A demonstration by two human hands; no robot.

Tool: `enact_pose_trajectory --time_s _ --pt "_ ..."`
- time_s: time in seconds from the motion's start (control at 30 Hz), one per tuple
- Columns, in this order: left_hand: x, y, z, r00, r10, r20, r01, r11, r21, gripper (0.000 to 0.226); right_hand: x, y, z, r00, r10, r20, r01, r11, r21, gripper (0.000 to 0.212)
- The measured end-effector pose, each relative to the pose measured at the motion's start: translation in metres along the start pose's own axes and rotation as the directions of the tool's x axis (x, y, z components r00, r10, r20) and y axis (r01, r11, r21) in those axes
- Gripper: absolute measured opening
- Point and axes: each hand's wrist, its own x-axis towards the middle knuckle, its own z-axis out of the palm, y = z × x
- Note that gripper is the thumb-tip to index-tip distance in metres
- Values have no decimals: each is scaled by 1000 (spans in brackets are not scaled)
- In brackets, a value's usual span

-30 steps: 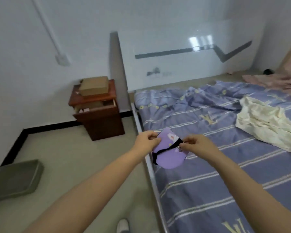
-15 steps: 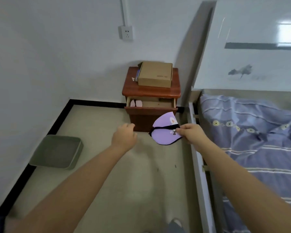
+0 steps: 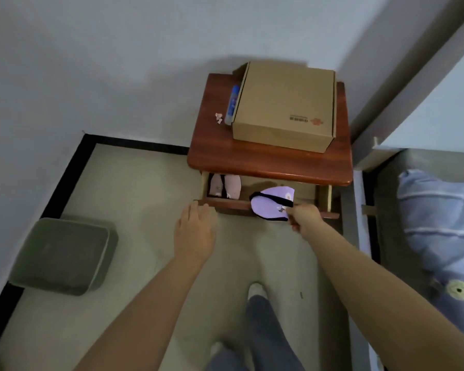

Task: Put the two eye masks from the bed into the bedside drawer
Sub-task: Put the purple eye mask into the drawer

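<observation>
My right hand (image 3: 304,218) grips a purple eye mask (image 3: 269,206) with a black strap and holds it over the front edge of the open drawer (image 3: 231,204) of the red-brown bedside table (image 3: 268,162). A pink eye mask (image 3: 225,186) lies in the drawer's left end. My left hand (image 3: 196,228) hovers at the drawer front's left corner with fingers extended, holding nothing.
A cardboard box (image 3: 284,105) and a blue tube (image 3: 232,104) sit on the table top. A grey-green bin (image 3: 62,255) stands on the floor at the left. The bed with its blue striped cover (image 3: 439,226) runs along the right. My legs and feet (image 3: 257,293) are below.
I have stepped up to the bedside table and now look down on it. My right hand carried the purple mask forward to the drawer; my left hand reached the drawer front.
</observation>
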Motion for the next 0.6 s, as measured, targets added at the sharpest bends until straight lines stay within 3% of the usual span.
enact_pose_trajectory --time_s 0.17,0.3,0.37,0.4,0.47,0.5,0.57,0.6 --pt "55 -18 32 998 3 60 -2 1000 -14 64 67 -21 47 996 54 -76 -52 998 19 34" --pt "85 -26 50 998 51 37 -52 998 31 73 94 -31 67 996 85 -12 -86 995 -55 13" --pt "96 -26 56 996 81 30 -82 996 34 77 99 -35 71 998 53 42 -51 997 -56 27" --pt "100 -26 58 996 88 31 -89 995 38 79 98 -37 72 999 16 40 -8 983 -185 29" --pt "106 -25 61 994 107 19 -108 994 34 83 90 -35 69 989 -144 35 140 829 -542 28" --pt "110 -23 60 992 124 10 -124 992 28 84 83 -27 66 959 -265 101 267 722 -639 25" --pt "117 -19 57 984 174 -26 -173 985 28 84 65 -1 53 810 -522 268 519 425 -742 23" --pt "121 -17 55 976 210 -50 -208 977 44 83 59 12 48 708 -631 317 572 250 -781 33"
